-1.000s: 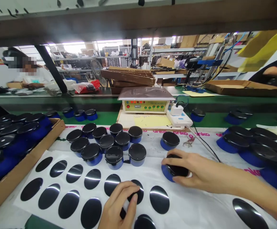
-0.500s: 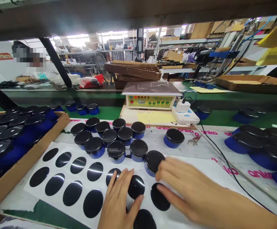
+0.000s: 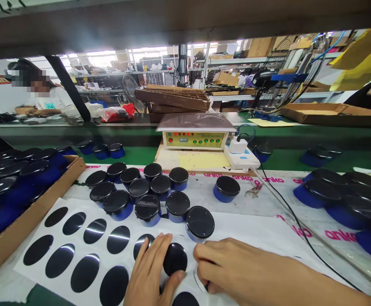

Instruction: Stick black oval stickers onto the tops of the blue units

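One white, smooth, flat sheet point(image 3: 80, 245) at near centre and left, bearing rows of thin, flat discs point(image 3: 85, 273) in glossy black, seen as ovals with light streaks. Left hand point(image 3: 155, 272): laid over the sheet, fingers extended and thumb spread, around a black disc, with nothing visibly gripped. Right hand point(image 3: 226, 267): to its right, knuckles bent and fingertips turned down by a pale, curved edge; whether they pinch a disc is hidden. One short, round blue housing with a shiny black top point(image 3: 200, 223), upright just beyond the right hand. A close cluster of like pieces point(image 3: 117, 204), far side of the sheet; one more point(image 3: 226, 187) apart to the right. Bench covering point(image 3: 201, 191): creased white material printed with pink lettering. Left: brown cardboard tray point(image 3: 45, 204) filled with similar pieces. Right: another grouping point(image 3: 319, 191), blue-sided and black-topped. Far centre: boxy control unit point(image 3: 193, 140), yellow-faced, with green and red buttons; beside it, a white plastic plug adapter point(image 3: 238, 145).
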A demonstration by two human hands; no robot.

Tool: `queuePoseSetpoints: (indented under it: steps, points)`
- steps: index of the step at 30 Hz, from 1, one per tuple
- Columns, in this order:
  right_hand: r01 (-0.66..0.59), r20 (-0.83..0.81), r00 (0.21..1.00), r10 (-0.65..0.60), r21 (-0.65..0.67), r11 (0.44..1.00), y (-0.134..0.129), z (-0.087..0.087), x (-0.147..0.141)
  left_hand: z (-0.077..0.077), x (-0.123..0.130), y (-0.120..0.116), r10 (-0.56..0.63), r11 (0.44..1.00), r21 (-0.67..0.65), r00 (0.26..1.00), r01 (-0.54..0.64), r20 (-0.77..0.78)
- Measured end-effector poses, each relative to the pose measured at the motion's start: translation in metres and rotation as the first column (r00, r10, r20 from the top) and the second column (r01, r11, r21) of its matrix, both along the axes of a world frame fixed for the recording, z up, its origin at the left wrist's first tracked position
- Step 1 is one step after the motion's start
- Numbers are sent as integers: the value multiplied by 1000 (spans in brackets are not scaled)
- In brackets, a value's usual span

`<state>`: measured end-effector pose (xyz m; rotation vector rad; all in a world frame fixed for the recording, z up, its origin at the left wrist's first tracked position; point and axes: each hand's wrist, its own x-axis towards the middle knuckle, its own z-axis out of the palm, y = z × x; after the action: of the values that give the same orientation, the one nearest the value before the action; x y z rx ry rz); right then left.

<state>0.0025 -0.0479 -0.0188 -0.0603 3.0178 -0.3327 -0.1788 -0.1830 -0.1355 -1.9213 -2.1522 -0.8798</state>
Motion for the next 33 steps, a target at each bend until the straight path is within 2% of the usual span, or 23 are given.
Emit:
queuePoseSetpoints:
  steps: [4, 8, 10, 12, 14, 16, 18, 19, 20, 21, 23, 25, 26, 27, 28, 29, 31, 33]
  points:
    - [78, -45, 996, -77, 31, 996, -2, 6, 22, -5, -3, 4, -47, 998, 29, 997, 49, -59]
    - [146, -278, 947, -163, -81, 986, 0, 7, 47, 2, -5, 2, -58, 997, 50, 994, 63, -95]
    - [201, -406, 883, -235, -125, 972, 1, 6, 61, 16, -5, 2, -55, 997, 45, 995, 59, -87]
    - [255, -547, 784, -293, -146, 956, -1, 5, 73, 36, -1, 9, -83, 994, 55, 991, 90, -105]
    - [292, -652, 694, -306, -135, 947, -7, 5, 81, 58, 4, 25, -125, 989, 61, 979, 136, -160]
    - [308, -707, 636, -310, -137, 942, -13, 7, 83, 75, 11, 46, -177, 982, 25, 960, 187, -217]
    - [302, -707, 595, -382, -244, 922, -16, 8, 78, 84, 18, 63, -252, 967, -27, 939, 252, -233]
    - [306, -688, 553, -470, -357, 883, -17, 8, 75, 86, 21, 67, -289, 957, -39, 931, 288, -223]
    - [311, -638, 500, -586, -499, 809, -17, 7, 70, 85, 24, 68, -317, 948, -44, 928, 314, -194]
    - [307, -550, 447, -705, -646, 699, -16, 5, 66, 82, 26, 64, -335, 942, -43, 931, 332, -144]
    - [293, -267, 369, -890, -876, 384, -16, -2, 57, 72, 32, 49, -340, 937, -70, 940, 341, 33]
    - [286, 49, 404, -913, -955, 75, -17, -12, 49, 61, 37, 31, -242, 943, -152, 924, 296, 296]
    - [292, 168, 437, -884, -956, -38, -19, -18, 44, 57, 40, 23, -155, 942, -208, 891, 263, 426]
    - [302, 251, 461, -851, -946, -116, -21, -23, 40, 54, 43, 17, -58, 937, -261, 843, 231, 535]
    - [310, 297, 475, -828, -938, -159, -23, -28, 36, 52, 46, 13, 25, 929, -305, 786, 209, 617]
    - [311, 311, 484, -818, -935, -171, -25, -32, 32, 52, 48, 12, 86, 922, -333, 732, 199, 676]
    - [313, 308, 490, -815, -935, -166, -27, -38, 25, 55, 51, 13, 141, 913, -354, 657, 203, 741]
    - [319, 305, 490, -817, -934, -158, -28, -40, 21, 60, 52, 16, 165, 912, -359, 623, 199, 764]
